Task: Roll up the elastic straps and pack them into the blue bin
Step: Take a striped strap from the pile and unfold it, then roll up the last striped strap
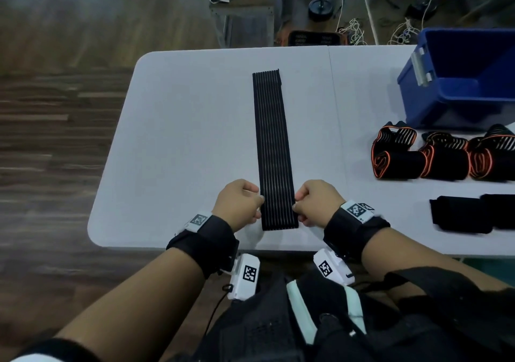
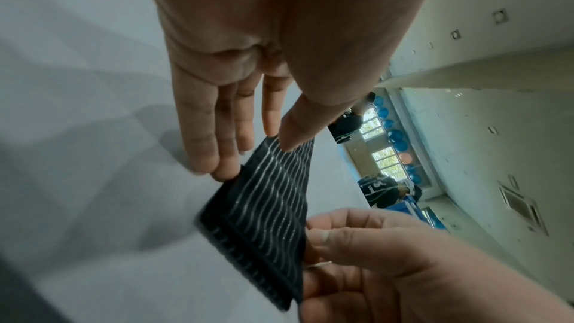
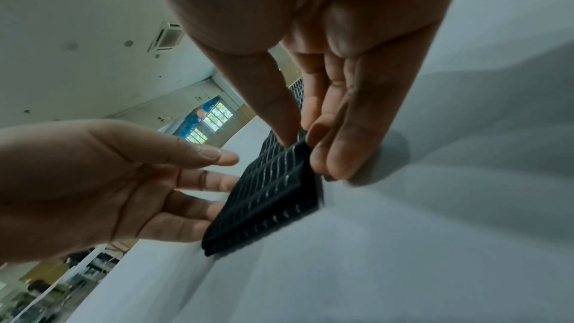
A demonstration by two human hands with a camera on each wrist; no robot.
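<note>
A black strap (image 1: 271, 149) lies flat along the middle of the white surface (image 1: 181, 138), its near end close to the front edge. The left hand (image 1: 238, 204) and right hand (image 1: 317, 202) pinch that end's two sides. Bare surface lies left. The blue bin (image 1: 457, 82) stands far right, interior mostly hidden, rolled straps (image 1: 443, 158) before it.

The blue bin (image 1: 457, 82) runs off the head view's right edge, as do the rolled straps (image 1: 446, 158) beside it; the floor (image 1: 55, 55) at upper left is blurred.
</note>
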